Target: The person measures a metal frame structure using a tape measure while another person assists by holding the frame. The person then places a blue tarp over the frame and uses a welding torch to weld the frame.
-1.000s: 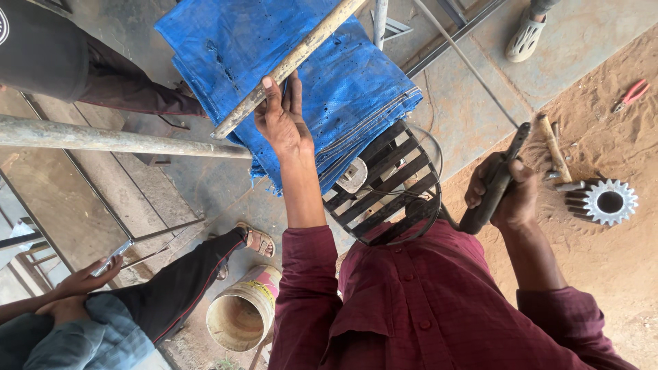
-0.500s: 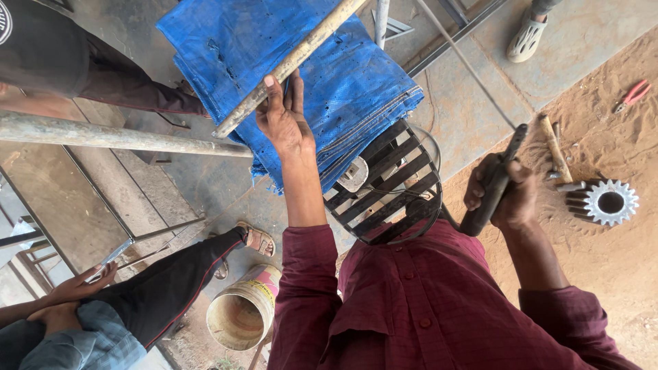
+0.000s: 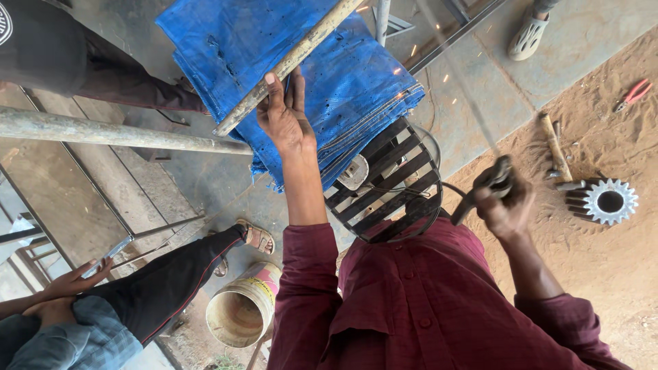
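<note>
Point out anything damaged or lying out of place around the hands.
The blue tarp under the left hand is peppered with small dark holes, and sparks are flying over its right edge. A toothed gear, a hammer and red pliers lie loose in the sand beyond the right hand.
</note>
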